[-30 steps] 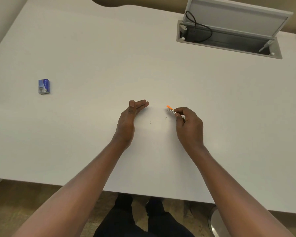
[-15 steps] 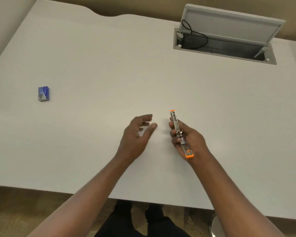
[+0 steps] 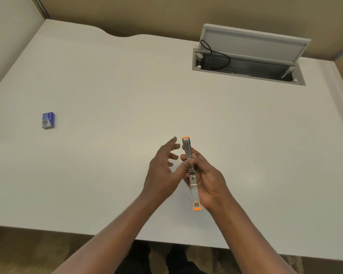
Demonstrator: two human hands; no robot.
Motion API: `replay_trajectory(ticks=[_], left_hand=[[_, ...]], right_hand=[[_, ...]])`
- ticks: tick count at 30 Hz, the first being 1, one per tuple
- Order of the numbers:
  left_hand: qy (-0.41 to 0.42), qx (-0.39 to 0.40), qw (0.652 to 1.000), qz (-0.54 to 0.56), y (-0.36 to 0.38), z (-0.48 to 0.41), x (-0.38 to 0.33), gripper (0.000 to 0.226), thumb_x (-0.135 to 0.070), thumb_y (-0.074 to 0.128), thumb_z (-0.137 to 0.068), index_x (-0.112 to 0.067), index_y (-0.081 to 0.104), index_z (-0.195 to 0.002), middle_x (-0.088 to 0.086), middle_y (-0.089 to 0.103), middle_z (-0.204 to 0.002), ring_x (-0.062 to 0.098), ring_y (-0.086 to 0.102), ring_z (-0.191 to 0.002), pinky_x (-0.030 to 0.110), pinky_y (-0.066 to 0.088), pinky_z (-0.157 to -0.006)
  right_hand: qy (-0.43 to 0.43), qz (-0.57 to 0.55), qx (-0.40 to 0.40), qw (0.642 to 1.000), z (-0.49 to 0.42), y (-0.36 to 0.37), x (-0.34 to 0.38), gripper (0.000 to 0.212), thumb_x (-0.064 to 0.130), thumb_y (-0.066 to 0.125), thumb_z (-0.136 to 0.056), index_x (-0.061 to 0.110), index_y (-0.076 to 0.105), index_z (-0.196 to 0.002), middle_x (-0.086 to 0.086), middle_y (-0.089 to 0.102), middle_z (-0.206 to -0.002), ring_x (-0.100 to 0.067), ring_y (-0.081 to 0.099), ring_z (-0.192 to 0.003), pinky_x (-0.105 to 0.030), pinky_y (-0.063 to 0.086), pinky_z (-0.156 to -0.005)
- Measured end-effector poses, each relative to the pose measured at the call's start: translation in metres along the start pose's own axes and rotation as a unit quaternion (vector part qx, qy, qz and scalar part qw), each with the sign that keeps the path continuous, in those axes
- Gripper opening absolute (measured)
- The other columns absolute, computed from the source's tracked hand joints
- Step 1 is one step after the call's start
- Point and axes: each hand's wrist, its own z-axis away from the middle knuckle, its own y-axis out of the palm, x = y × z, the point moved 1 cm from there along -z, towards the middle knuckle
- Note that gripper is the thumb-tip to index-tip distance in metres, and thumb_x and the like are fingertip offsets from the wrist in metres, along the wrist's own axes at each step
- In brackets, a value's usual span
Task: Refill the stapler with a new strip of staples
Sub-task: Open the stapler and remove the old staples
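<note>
A small metal stapler (image 3: 194, 191) with orange ends is folded fully open into one long strip, held above the white table (image 3: 107, 86) near its front middle. My right hand (image 3: 207, 177) grips it around the hinge, fingers wrapped from the right. Just left of it, my left hand (image 3: 162, 171) has its fingers spread, thumb close to the stapler's middle; whether it touches is unclear. A small blue staple box (image 3: 48, 120) lies far to the left on the table.
An open cable hatch (image 3: 248, 71) with a raised grey lid and a black cable sits at the table's back right. Beige partition walls border the back and sides. The table's front edge runs just below my forearms.
My right hand has lifted the stapler, which now shows fully unfolded and points away from me. My left hand moved right, up close to the stapler.
</note>
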Motion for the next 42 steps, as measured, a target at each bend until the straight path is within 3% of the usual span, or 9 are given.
replay_trajectory(ticks=[4,9,14,20,25,29,35,38,42], left_hand=[[-0.018,-0.016,0.999,0.029,0.0,-0.004,-0.008,0.024,-0.039,0.069,-0.089,-0.038,0.065,-0.113,-0.022,0.069,-0.112,0.004,0.066,-0.095,0.025,0.053,-0.075],[-0.033,-0.002,0.997,0.069,0.0,-0.002,-0.015,0.014,-0.035,0.063,-0.095,-0.038,0.066,-0.109,-0.018,0.071,-0.107,0.01,0.07,-0.09,0.034,0.06,-0.077],[-0.02,0.093,0.995,0.042,-0.007,0.004,-0.009,0.048,-0.026,0.043,-0.093,-0.036,0.054,-0.138,-0.023,0.067,-0.119,0.004,0.066,-0.106,0.023,0.05,-0.091],[0.001,0.191,0.982,-0.005,-0.03,0.012,0.002,0.079,-0.014,0.044,-0.084,-0.038,0.026,-0.157,-0.019,0.046,-0.152,0.006,0.052,-0.13,0.032,0.046,-0.106],[0.062,0.26,0.959,-0.096,-0.033,0.017,0.007,0.112,-0.038,0.076,-0.08,-0.049,-0.004,-0.157,-0.034,0.016,-0.162,-0.007,0.026,-0.147,0.029,0.035,-0.117],[0.079,0.216,0.969,-0.087,-0.029,0.013,0.0,0.125,-0.056,0.084,-0.07,-0.042,-0.002,-0.159,-0.032,0.016,-0.163,-0.009,0.023,-0.148,0.021,0.033,-0.115],[0.068,0.093,0.993,-0.01,-0.021,0.007,-0.013,0.074,-0.056,0.073,-0.077,-0.042,0.045,-0.144,-0.023,0.065,-0.124,-0.004,0.061,-0.114,0.003,0.043,-0.088],[0.051,0.051,0.997,0.034,-0.014,0.007,-0.018,0.045,-0.049,0.073,-0.083,-0.04,0.058,-0.125,-0.016,0.073,-0.106,0.006,0.07,-0.1,0.016,0.054,-0.081],[0.038,0.034,0.997,0.053,-0.007,0.013,-0.022,0.027,-0.037,0.072,-0.092,-0.038,0.06,-0.116,-0.007,0.076,-0.09,0.015,0.074,-0.083,0.04,0.061,-0.078]], right_hand=[[0.012,-0.018,0.044,0.999,0.006,0.003,0.001,0.033,0.014,0.049,-0.104,0.011,0.067,-0.131,-0.004,0.073,-0.094,-0.011,0.072,-0.075,-0.022,0.057,-0.061],[0.016,-0.056,0.057,0.997,0.011,0.005,0.003,0.031,0.012,0.047,-0.104,0.012,0.073,-0.122,-0.009,0.075,-0.109,-0.015,0.076,-0.086,-0.027,0.061,-0.065],[0.011,-0.079,0.029,0.996,0.009,0.008,-0.001,0.033,0.004,0.046,-0.102,0.003,0.065,-0.13,-0.014,0.075,-0.1,-0.023,0.075,-0.088,-0.033,0.062,-0.075],[0.03,-0.131,0.002,0.991,0.012,0.01,-0.007,0.027,-0.003,0.048,-0.1,-0.001,0.068,-0.119,-0.021,0.074,-0.095,-0.031,0.074,-0.086,-0.035,0.064,-0.073],[0.033,-0.145,0.0,0.989,0.012,0.012,0.005,0.029,-0.004,0.047,-0.1,-0.002,0.065,-0.123,-0.022,0.074,-0.099,-0.031,0.076,-0.085,-0.036,0.065,-0.072],[0.04,-0.139,0.01,0.989,0.013,0.014,0.004,0.031,-0.002,0.051,-0.099,-0.001,0.066,-0.126,-0.02,0.075,-0.1,-0.03,0.077,-0.089,-0.036,0.064,-0.075],[0.027,-0.078,0.063,0.995,0.018,0.016,-0.007,0.037,0.011,0.06,-0.089,0.003,0.069,-0.124,-0.017,0.071,-0.105,-0.032,0.07,-0.104,-0.039,0.058,-0.093],[0.034,-0.076,0.091,0.992,0.02,0.014,-0.01,0.034,0.026,0.055,-0.099,0.007,0.072,-0.122,-0.018,0.073,-0.111,-0.031,0.071,-0.11,-0.039,0.057,-0.094],[0.021,-0.036,0.104,0.994,0.022,0.014,-0.009,0.06,0.055,0.05,-0.102,0.007,0.065,-0.133,-0.019,0.069,-0.124,-0.031,0.065,-0.118,-0.041,0.051,-0.102]])
